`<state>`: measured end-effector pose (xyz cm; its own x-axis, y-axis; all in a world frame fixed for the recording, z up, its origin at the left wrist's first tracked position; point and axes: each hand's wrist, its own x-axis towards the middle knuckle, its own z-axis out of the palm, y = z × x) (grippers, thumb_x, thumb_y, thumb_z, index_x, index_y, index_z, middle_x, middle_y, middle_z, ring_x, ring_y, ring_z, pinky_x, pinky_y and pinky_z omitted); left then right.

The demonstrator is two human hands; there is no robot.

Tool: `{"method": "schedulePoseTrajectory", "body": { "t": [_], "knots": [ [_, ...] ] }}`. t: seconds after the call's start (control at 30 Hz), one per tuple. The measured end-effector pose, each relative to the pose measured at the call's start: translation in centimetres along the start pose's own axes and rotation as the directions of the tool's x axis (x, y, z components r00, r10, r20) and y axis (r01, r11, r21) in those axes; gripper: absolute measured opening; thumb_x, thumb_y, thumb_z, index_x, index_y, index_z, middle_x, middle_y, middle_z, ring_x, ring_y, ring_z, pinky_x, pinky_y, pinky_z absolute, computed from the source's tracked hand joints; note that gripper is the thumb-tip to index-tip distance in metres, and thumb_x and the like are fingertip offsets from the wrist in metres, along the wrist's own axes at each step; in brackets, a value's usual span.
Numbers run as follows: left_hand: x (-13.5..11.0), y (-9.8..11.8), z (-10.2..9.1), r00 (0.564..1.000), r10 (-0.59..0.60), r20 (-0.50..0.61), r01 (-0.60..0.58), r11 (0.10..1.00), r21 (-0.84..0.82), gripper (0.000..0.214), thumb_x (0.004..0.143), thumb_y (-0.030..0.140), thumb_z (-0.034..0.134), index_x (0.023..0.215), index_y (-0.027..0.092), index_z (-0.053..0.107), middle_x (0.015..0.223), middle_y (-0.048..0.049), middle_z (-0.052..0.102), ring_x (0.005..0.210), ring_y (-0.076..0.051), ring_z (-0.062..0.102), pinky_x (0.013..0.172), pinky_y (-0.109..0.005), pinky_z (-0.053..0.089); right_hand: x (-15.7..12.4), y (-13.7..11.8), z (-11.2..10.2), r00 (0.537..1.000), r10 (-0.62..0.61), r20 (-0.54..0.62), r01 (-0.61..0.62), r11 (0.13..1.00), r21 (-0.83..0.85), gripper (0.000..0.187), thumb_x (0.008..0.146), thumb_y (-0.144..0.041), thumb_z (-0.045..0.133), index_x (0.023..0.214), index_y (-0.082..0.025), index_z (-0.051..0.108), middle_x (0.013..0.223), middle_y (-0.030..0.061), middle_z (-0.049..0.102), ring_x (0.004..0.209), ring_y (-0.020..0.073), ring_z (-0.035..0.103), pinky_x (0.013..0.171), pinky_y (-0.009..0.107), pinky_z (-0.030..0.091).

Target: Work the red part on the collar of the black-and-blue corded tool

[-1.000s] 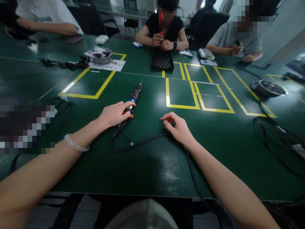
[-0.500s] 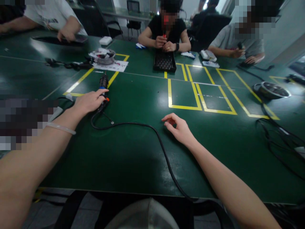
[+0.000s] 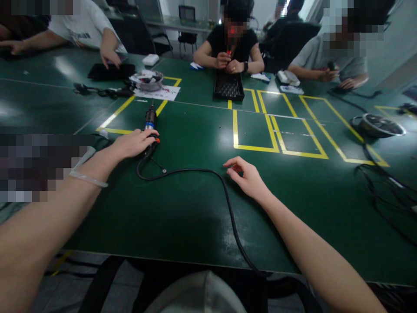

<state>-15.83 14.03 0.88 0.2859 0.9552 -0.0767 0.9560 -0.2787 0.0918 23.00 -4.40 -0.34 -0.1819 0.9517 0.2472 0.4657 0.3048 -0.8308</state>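
My left hand [image 3: 137, 142] lies over a black electric screwdriver [image 3: 150, 119] with a blue ring and an orange-red part. Its fingers are closed round the body, and the bit points away from me. A black power cord [image 3: 192, 170] loops from the tool's rear across the green table and over the near edge. Right of the cord rests my right hand [image 3: 246, 177], loosely curled, thumb and fingers apart, holding nothing.
Beyond the screwdriver stands a bowl [image 3: 153, 81] of small items on printed paper [image 3: 169, 92]. Opposite, a person works over a black tray [image 3: 228, 89]. Yellow tape outlines [image 3: 257, 148] mark the table. At right are a metal bowl [image 3: 379, 126] and coiled cables [image 3: 378, 191].
The view has shifted slightly. My left hand and the screwdriver are a little further right in the picture. At upper left, a co-worker's hand and a dark flat object have moved; my right hand stays put.
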Motion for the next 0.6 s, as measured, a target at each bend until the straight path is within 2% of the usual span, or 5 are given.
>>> {"method": "schedulePoseTrajectory", "body": {
  "t": [0.1, 0.27, 0.43, 0.6],
  "knots": [
    [-1.2, 2.3, -0.2, 0.995, -0.014, 0.1, 0.012, 1.0, 0.023, 0.06, 0.098, 0.061, 0.023, 0.146, 0.033, 0.045, 0.117, -0.0113, 0.06, 0.104, -0.031, 0.06, 0.092, -0.044, 0.045, 0.0, 0.0, -0.1, 1.0, -0.009, -0.005, 0.009, 1.0, -0.02, 0.014, 0.09, -0.022, 0.054, 0.102, -0.021, 0.062, 0.1, 0.0046, 0.07, 0.087, 0.0177, 0.066, 0.078, 0.033, 0.052],
    [-3.4, 7.3, -0.2, 0.987, 0.024, 0.159, -0.02, 0.999, -0.031, 0.059, 0.094, 0.062, 0.027, 0.146, 0.039, 0.045, 0.114, -0.0094, 0.059, 0.102, -0.032, 0.063, 0.089, -0.043, 0.048, 0.1, 0.0, -0.2, 0.998, -0.051, -0.047, 0.048, 0.997, -0.063, 0.015, 0.09, -0.022, 0.054, 0.102, -0.022, 0.063, 0.105, 0.0066, 0.07, 0.096, 0.0206, 0.066, 0.085, 0.037, 0.052],
    [-4.6, 12.2, 0.4, 0.98, 0.12, 0.158, -0.101, 0.987, -0.121, 0.055, 0.092, 0.063, 0.037, 0.14, 0.04, 0.05, 0.112, -0.0069, 0.058, 0.102, -0.029, 0.064, 0.092, -0.042, 0.047, 0.1, 0.2, -0.4, 0.995, -0.06, -0.078, 0.053, 0.994, -0.098, 0.016, 0.089, -0.021, 0.054, 0.103, -0.023, 0.062, 0.107, 0.0069, 0.07, 0.099, 0.0219, 0.065, 0.089, 0.039, 0.052],
    [-5.3, 17.3, 1.2, 0.975, 0.181, 0.125, -0.157, 0.971, -0.18, 0.056, 0.091, 0.07, 0.039, 0.135, 0.039, 0.055, 0.109, -0.0066, 0.058, 0.104, -0.029, 0.064, 0.091, -0.042, 0.048, 0.2, 0.7, -0.5, 0.995, -0.086, -0.046, 0.077, 0.982, -0.17, 0.014, 0.089, -0.02, 0.053, 0.1, -0.023, 0.061, 0.108, 0.0076, 0.068, 0.104, 0.0239, 0.062, 0.091, 0.041, 0.051]
  ]
}}
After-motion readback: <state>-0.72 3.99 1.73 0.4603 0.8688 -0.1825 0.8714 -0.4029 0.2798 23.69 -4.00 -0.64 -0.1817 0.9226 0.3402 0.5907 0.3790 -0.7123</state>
